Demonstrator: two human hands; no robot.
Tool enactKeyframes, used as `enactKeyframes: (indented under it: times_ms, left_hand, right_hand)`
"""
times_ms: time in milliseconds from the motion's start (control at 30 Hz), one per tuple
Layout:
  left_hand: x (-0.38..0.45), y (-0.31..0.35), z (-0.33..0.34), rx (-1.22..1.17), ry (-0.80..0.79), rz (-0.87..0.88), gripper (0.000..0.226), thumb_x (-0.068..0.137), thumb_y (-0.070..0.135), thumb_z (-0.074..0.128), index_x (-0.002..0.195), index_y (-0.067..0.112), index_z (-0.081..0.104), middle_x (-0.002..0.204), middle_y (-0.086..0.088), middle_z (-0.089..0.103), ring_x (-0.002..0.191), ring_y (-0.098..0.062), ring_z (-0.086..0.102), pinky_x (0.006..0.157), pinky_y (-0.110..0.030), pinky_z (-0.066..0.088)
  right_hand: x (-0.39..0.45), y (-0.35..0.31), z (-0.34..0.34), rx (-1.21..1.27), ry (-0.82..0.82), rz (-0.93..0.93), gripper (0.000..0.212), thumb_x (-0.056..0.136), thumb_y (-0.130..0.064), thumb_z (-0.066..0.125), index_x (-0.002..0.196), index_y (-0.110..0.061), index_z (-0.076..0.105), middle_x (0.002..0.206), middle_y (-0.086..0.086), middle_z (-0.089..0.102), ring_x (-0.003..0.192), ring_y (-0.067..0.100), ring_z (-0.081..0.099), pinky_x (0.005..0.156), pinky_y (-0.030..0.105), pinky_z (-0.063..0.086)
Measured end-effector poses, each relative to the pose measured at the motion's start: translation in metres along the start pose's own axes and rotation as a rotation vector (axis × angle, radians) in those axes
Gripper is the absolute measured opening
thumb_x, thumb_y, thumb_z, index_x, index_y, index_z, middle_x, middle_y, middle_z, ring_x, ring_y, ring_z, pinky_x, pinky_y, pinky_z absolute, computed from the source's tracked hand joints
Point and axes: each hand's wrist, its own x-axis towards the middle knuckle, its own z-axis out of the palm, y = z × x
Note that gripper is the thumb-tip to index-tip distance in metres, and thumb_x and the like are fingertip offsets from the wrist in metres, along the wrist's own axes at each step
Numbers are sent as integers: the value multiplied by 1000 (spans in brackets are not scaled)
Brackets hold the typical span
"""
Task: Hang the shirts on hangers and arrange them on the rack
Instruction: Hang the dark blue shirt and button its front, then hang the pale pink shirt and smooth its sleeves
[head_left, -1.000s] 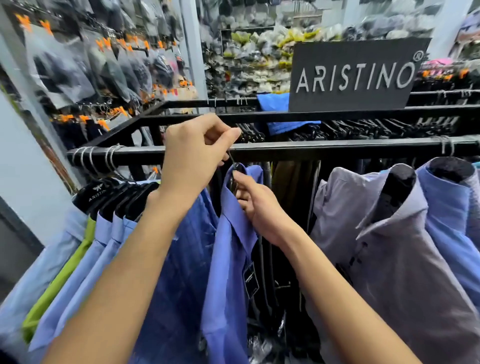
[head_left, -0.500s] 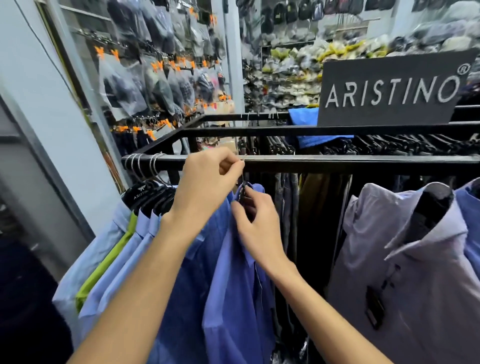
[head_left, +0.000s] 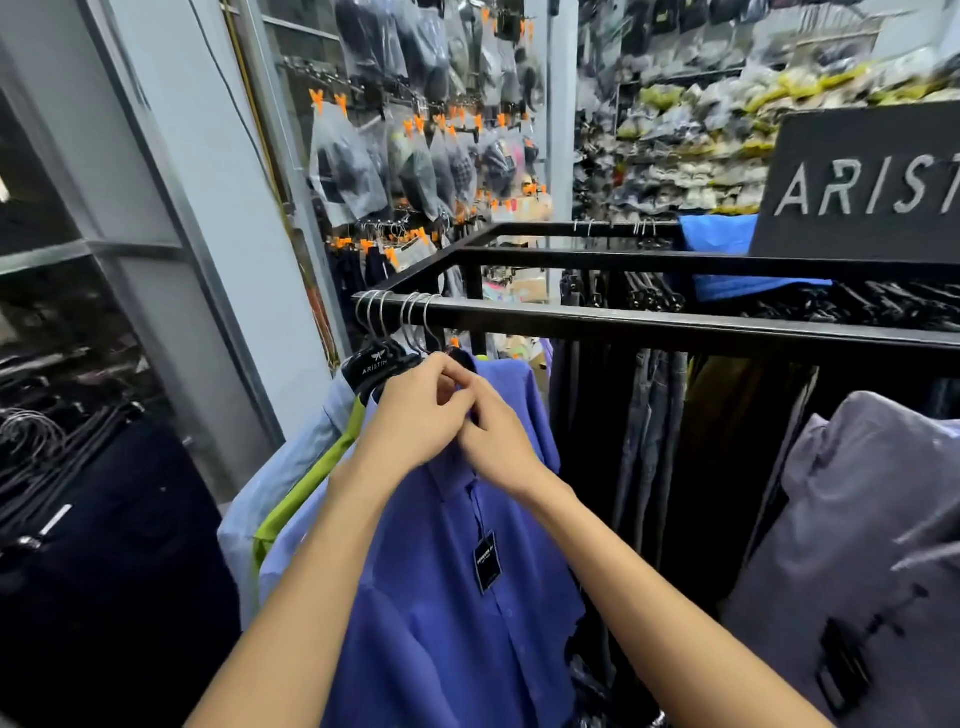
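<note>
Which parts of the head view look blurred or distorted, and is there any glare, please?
Head view: the grey shirt at the right edge and the dark area at the lower left are smeared by blur; the hands and blue shirt are fairly sharp; the rail bows from wide-angle distortion and carries a pale sheen; the hanging bags show soft reflections.

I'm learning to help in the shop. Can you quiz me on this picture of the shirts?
1. True or false: both hands, left hand and right hand, are at the collar of the blue shirt.
2. What hangs on the shirt's front? A) black tag B) red ribbon C) yellow sticker
3. Fill in: the green shirt hangs to the ____ of the blue one.

Key: 1 true; 2 A; 3 left
</note>
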Motion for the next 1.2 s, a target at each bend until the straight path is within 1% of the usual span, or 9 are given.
enactKeyframes:
  times_ms: [67,167,267,433,633,767,933,1067,1200]
  left_hand:
    - [-2,2,4,-16,1,30,14,88,15,67,100,23,69,89,11,72,87,-4,69,82,-20,50]
    - [-6,9,16,-141,-9,82,16,88,7,66,91,23,69,84,15,73,79,7,68,74,-8,48]
    - [-12,31,40,-249,-54,144,22,90,5,66,87,26,69,83,17,72,77,9,66,75,-6,47]
    - [-38,93,106,-399,-218,280,25,91,5,65,90,30,68,84,17,74,80,3,69,72,-11,50]
    - [-82,170,185,-603,-365,362,29,89,-2,64,98,25,70,94,10,75,91,-3,71,85,-18,53]
    - [-109,209,231,-722,-508,307,35,90,6,70,118,27,62,106,5,72,103,-5,68,89,-18,52]
    - [-128,238,278,-661,-558,262,28,90,44,69,115,33,65,110,15,72,106,0,66,97,-26,51]
    - [-127,244,289,-678,-573,219,12,100,32,60,101,25,70,99,10,75,99,-9,68,91,-31,54]
    - [-119,238,284,-681,-624,200,17,102,33,56,88,27,64,89,12,70,92,-14,64,97,-44,49]
  right_hand:
    - [-4,1,-9,21,6,39,64,85,5,46,133,-35,58,126,-10,69,113,-6,62,96,15,47]
    - [-22,9,-31,75,95,91,59,89,2,49,142,-25,55,135,-8,65,124,1,59,108,35,49]
    - [-54,15,-65,77,244,116,57,91,-1,52,144,-21,51,137,-5,62,122,6,61,104,40,53]
    - [-115,8,-136,-62,550,72,42,93,4,59,129,-17,62,115,-3,70,100,7,69,92,27,55]
    - [-195,-13,-221,-358,796,24,31,92,2,62,112,-20,69,107,-7,70,103,8,67,92,22,51]
    - [-245,-21,-271,-414,974,65,28,92,-2,64,108,-24,71,104,-10,72,102,4,67,89,13,47]
    - [-292,-15,-304,-481,864,259,38,93,-7,67,128,-19,66,119,-11,69,112,-2,64,97,13,47]
    - [-304,-13,-301,-482,757,380,53,92,-20,64,144,-24,54,136,-14,62,127,1,57,109,33,48]
    - [-294,-21,-296,-511,747,438,50,89,-14,67,136,-25,56,105,-13,69,95,0,65,90,22,51]
